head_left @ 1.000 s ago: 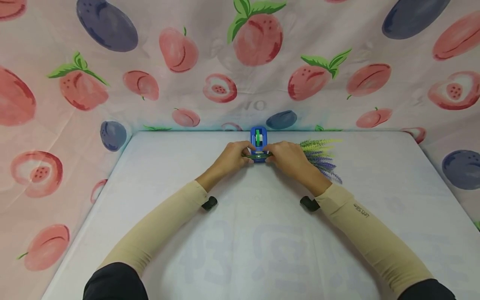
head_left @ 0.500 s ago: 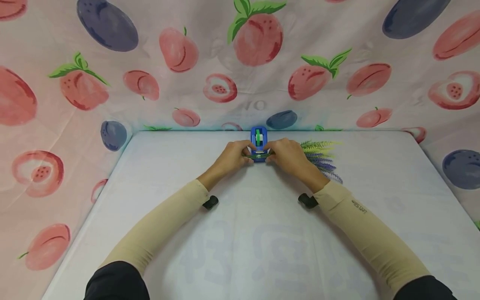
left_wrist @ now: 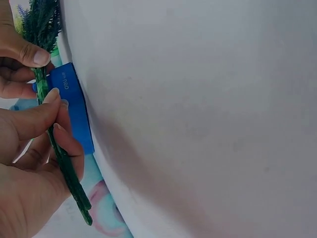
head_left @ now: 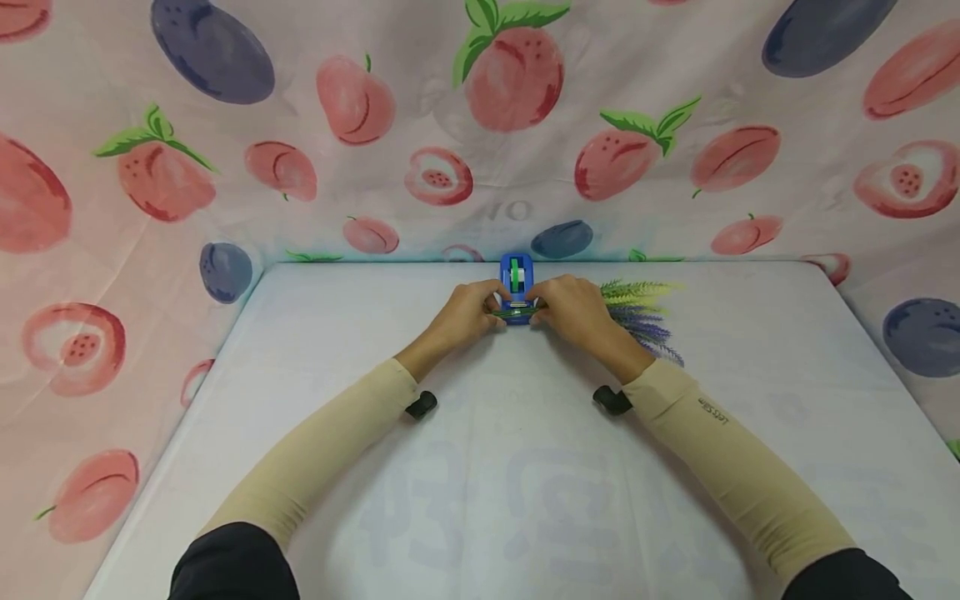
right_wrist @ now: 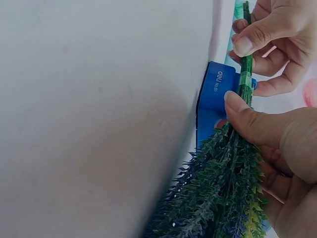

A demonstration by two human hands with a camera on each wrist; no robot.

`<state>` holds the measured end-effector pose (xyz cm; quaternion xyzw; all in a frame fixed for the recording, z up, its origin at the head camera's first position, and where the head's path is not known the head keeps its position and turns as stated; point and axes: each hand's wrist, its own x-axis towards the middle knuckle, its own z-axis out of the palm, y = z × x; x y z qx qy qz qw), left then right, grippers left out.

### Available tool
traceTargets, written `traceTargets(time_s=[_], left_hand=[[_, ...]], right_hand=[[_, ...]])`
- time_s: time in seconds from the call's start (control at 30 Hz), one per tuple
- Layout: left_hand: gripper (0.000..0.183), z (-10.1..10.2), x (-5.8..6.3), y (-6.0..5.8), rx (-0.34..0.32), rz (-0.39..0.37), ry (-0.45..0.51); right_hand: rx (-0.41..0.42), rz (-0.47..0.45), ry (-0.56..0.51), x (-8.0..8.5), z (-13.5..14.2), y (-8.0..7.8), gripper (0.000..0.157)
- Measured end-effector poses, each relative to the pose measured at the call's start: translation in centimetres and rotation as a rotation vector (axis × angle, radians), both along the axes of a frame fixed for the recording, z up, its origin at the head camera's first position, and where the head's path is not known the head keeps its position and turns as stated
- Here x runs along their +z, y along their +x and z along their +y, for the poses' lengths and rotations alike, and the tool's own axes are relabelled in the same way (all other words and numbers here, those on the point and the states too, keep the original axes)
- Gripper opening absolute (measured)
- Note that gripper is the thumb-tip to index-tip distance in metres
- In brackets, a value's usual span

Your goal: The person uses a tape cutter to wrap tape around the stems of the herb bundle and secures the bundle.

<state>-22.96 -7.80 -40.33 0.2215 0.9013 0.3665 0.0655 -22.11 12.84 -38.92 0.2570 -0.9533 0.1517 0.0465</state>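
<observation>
A bunch of artificial lavender sprigs (head_left: 648,327), purple and yellow with green stems (left_wrist: 72,181), lies sideways across the front of a blue tape dispenser (head_left: 517,268). Pinching the stems toward their bare ends is my left hand (head_left: 467,315). Thumb and fingers of my right hand (head_left: 579,317) grip them just below the flower heads. Between the two hands, a shiny band of clear tape (right_wrist: 245,79) sits on the stems, close against the dispenser's front. Whether the tape still joins the roll cannot be told. The right hand hides part of the bunch in the head view.
The white tabletop (head_left: 517,467) stretches between my arms and to both sides. Its far edge meets a fruit-printed cloth (head_left: 360,167) right behind the dispenser. A dark wrist camera (head_left: 422,405) hangs under the left forearm, another camera (head_left: 612,400) under the right.
My right wrist and forearm have shifted slightly inward and up. Both hands keep their grip on the stems, and the dispenser stays in place.
</observation>
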Motion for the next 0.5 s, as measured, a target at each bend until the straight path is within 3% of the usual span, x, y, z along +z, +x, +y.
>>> traceTargets(time_s=[0.2, 0.5], left_hand=[[0.032, -0.02, 0.16, -0.07, -0.005, 0.001, -0.012], [0.034, 0.06, -0.07, -0.12, 0.012, -0.017, 0.000]], right_hand=[[-0.008, 0.001, -0.035, -0.31, 0.08, -0.15, 0.032], [-0.020, -0.004, 0.000, 0.02, -0.15, 0.04, 0.036]])
